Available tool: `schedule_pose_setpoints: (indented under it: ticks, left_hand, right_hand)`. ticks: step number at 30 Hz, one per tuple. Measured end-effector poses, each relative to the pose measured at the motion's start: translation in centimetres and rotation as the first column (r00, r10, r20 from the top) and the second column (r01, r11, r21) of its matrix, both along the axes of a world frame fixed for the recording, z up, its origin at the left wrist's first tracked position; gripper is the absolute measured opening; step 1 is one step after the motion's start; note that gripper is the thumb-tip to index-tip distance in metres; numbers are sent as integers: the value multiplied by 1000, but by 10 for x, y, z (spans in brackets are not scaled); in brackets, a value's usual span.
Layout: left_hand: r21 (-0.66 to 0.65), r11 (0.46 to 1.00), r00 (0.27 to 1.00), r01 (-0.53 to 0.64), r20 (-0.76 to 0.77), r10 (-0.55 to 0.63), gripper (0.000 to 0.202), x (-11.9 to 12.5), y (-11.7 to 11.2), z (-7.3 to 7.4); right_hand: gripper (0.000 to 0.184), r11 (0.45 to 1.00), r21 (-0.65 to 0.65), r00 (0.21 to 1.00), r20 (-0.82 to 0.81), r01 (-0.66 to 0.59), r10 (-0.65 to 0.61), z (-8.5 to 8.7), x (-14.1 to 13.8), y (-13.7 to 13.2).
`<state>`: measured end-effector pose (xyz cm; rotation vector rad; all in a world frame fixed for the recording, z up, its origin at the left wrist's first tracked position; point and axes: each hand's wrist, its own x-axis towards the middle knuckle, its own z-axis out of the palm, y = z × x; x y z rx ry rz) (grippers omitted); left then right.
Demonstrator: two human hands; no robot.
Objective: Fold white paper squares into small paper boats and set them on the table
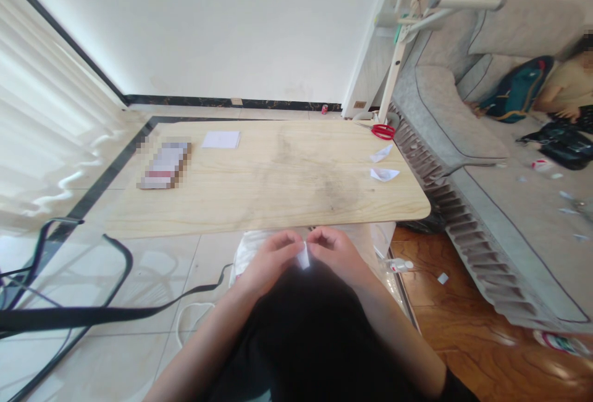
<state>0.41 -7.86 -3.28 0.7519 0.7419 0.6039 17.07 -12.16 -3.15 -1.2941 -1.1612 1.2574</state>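
My left hand (271,260) and my right hand (336,252) meet just below the near edge of the wooden table (259,204), over my dark lap. Both pinch a small folded piece of white paper (303,258) between their fingertips. Two folded white paper shapes (383,173) lie on the table's right side, with red-handled scissors (382,131) beyond them. A white paper sheet (221,139) lies at the far left of the table.
A blurred-out box (164,165) sits on the table's left. A grey sofa (463,124) stands to the right, with a person (569,84) and a teal bag (516,90) on it. Black straps (69,312) lie on the tiled floor at left. A small bottle (399,264) lies near my right side.
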Motion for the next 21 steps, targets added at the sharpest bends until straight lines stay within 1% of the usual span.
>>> schedule_pose_setpoints:
  ticks: [3, 6, 8, 10, 12, 14, 16, 18, 21]
  left_hand:
    - [47, 999, 999, 6, -45, -3, 21, -1, 1, -3]
    - [134, 991, 997, 5, -78, 5, 18, -2, 2, -6]
    - [207, 978, 994, -17, -104, 39, 16, -3, 2, -7]
    - [254, 966, 991, -46, -110, 76, 14, -3, 1, -7]
    - [244, 968, 991, -61, -98, 87, 14, -3, 1, -7]
    - [202, 978, 994, -57, -83, 75, 14, -2, 0, -7]
    - [186, 981, 994, -57, -78, 73, 13, -2, -1, -9]
    - [218, 974, 992, -65, -90, 87, 13, -2, -1, -10]
    - [311, 948, 984, -71, -135, 118, 12, -2, 0, -7]
  right_hand:
    - [7, 1000, -3, 1000, -2, 11, -11, 0, 0, -1]
    - [7, 1000, -8, 1000, -11, 11, -11, 0, 0, -1]
    - [7, 1000, -9, 1000, -12, 20, -20, 0, -1, -1]
    - [6, 999, -9, 999, -9, 46, -46, 0, -3, -1]
    - [6, 997, -10, 997, -14, 70, -70, 0, -5, -1]
    - [6, 997, -13, 996, -31, 78, -78, -1, -7, -1]
    - [6, 997, -19, 996, -47, 80, -81, -2, -8, -1]
    - [6, 996, -20, 995, -53, 82, -83, -3, -9, -1]
    - [6, 997, -14, 996, -37, 81, -82, -3, -8, -1]
